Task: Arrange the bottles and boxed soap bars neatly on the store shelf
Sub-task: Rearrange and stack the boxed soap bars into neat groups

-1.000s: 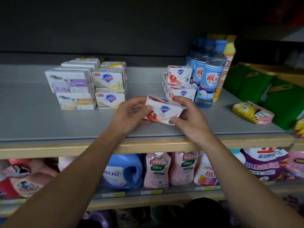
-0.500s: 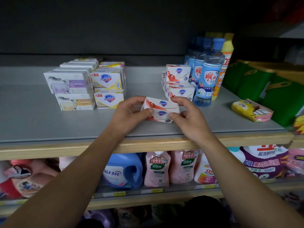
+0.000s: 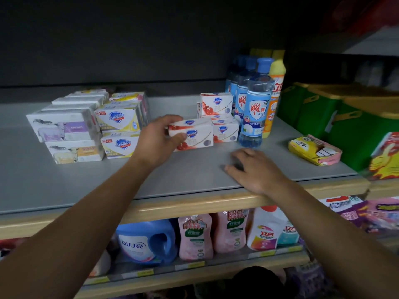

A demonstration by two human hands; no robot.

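Fingers of the left hand are curling round the left end of a red-and-white soap box, holding it on the grey shelf just beside a small stack of matching boxes. The right hand is lying palm down on the shelf near its front edge, fingers loosely spread and gripping nothing. Blue bottles are standing upright just right of the stack, a yellow bottle beside them. White and yellow soap boxes are sitting stacked well to the left.
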